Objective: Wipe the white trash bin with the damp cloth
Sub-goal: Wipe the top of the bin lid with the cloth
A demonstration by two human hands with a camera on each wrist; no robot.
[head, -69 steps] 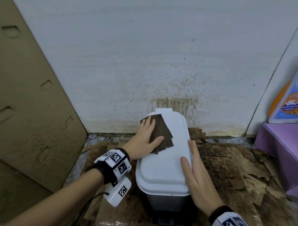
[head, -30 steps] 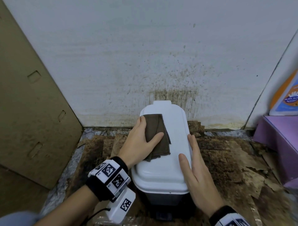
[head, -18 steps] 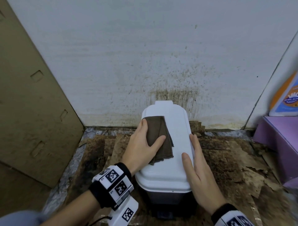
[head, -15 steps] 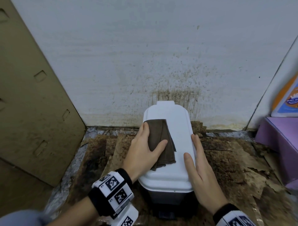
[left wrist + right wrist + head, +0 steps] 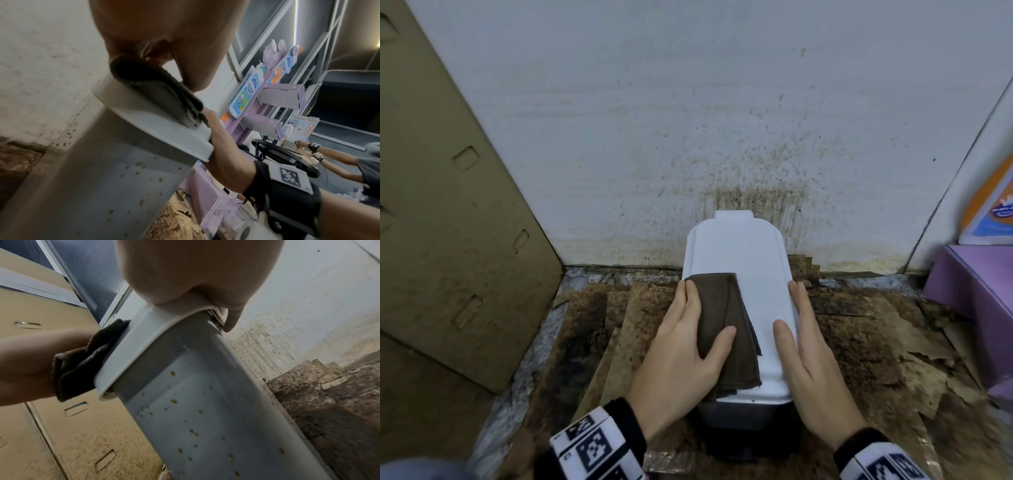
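Observation:
The white trash bin (image 5: pixel 753 260) stands against the stained wall with its lid closed. On the lid's near left part lies a folded dark brown damp cloth (image 5: pixel 726 308). My left hand (image 5: pixel 707 313) grips it, thumb on top and fingers mostly hidden beneath. My right hand (image 5: pixel 789 308) lies flat along the lid's right edge, thumb on top and fingers straight. The left wrist view shows the cloth (image 5: pixel 156 91) on the lid above the speckled grey bin body (image 5: pixel 102 186). In the right wrist view the cloth (image 5: pixel 82 360) hangs over the lid's rim.
A tall cardboard panel (image 5: pixel 448 222) leans at the left. A purple box (image 5: pixel 979 291) stands at the right. Torn, dirty cardboard sheets (image 5: pixel 859 342) cover the floor around the bin. Another person's arms (image 5: pixel 339 155) show far off in the left wrist view.
My left hand has slid the cloth from the far left of the lid toward its near end. My right hand has stayed on the lid's right edge.

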